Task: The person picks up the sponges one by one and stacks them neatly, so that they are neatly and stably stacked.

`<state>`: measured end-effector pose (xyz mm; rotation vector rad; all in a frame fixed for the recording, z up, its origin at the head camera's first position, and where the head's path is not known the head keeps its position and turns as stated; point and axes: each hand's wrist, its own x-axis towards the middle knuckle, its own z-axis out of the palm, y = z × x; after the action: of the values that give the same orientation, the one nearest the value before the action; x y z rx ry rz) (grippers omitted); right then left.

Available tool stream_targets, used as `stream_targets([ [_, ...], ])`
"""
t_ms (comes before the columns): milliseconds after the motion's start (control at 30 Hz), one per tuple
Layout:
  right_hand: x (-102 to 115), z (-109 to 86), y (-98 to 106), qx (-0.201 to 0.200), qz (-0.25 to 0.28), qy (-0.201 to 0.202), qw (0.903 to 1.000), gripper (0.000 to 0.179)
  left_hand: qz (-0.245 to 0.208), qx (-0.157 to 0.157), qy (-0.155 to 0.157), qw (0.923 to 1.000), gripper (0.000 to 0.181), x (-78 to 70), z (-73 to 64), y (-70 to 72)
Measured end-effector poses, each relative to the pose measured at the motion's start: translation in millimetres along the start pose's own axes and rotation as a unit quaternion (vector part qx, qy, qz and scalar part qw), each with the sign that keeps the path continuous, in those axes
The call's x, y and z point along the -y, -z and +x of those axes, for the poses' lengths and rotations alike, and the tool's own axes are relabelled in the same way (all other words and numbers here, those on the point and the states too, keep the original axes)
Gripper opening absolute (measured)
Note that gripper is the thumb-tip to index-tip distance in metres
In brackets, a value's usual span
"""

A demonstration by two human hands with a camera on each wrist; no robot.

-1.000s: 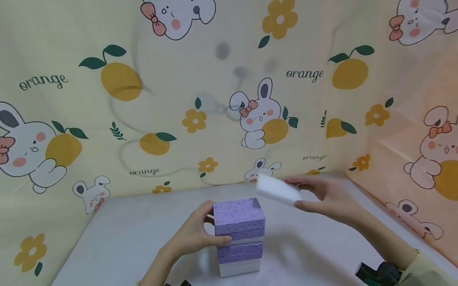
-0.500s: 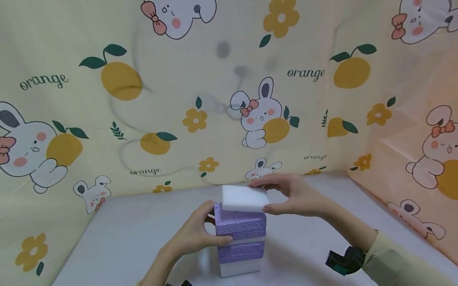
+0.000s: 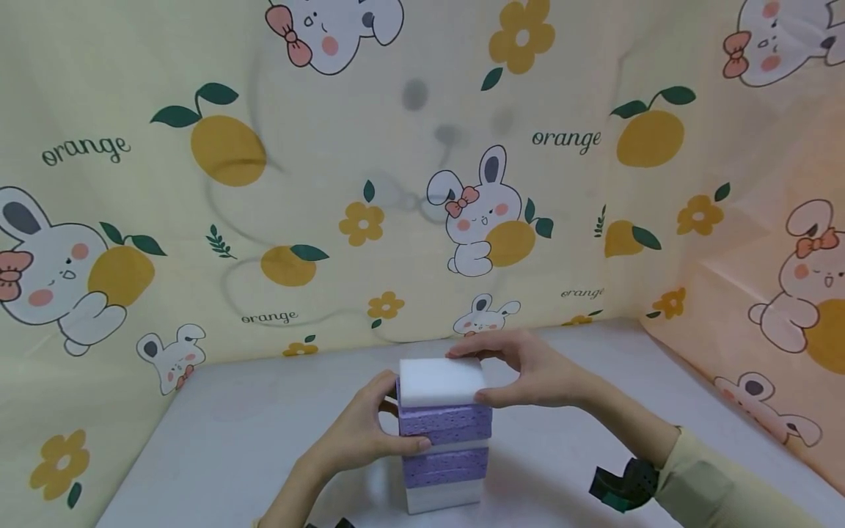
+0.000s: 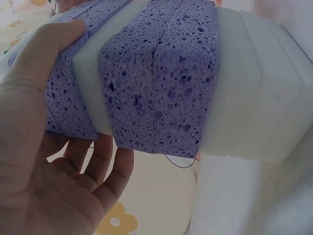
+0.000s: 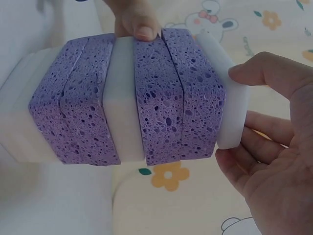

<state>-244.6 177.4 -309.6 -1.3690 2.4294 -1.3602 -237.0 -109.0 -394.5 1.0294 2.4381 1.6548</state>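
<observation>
A stack of sponges stands upright on the table in the head view. Several white sponges [image 3: 444, 498] form its base, with two purple sponges [image 5: 73, 105] over them. A white sponge [image 5: 121, 103] separates these from two more purple sponges [image 3: 455, 422]. My left hand [image 3: 359, 433] grips the upper purple pair from the left, its thumb across the front and its fingers behind. On the very top lies a white sponge [image 3: 439, 381], touching the purple below. My right hand [image 3: 535, 375] holds its right end between thumb and fingers.
The pale table [image 3: 251, 425] extends around the stack. Behind it and along the right hangs a yellow cloth [image 3: 396, 257] printed with rabbits and oranges. A dark wrist device [image 3: 623, 485] sits at my right sleeve [image 3: 719, 484].
My right hand has brought the white sponge leftward and down onto the top of the stack, from tilted in the air to lying flat. My left hand has kept its place.
</observation>
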Motion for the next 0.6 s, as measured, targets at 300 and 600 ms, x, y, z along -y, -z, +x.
stream_targets([
  [300,-2.1,0.3,-0.6,0.025,0.005,0.001,0.9997,0.051,0.002,0.000,-0.001,1.0000,0.065,-0.3,-1.5,-0.1],
  [600,-0.4,-2.9,-4.4,0.020,-0.013,-0.012,0.9996,0.048,0.005,0.002,-0.004,1.0000,0.065,-0.5,-0.8,0.9],
])
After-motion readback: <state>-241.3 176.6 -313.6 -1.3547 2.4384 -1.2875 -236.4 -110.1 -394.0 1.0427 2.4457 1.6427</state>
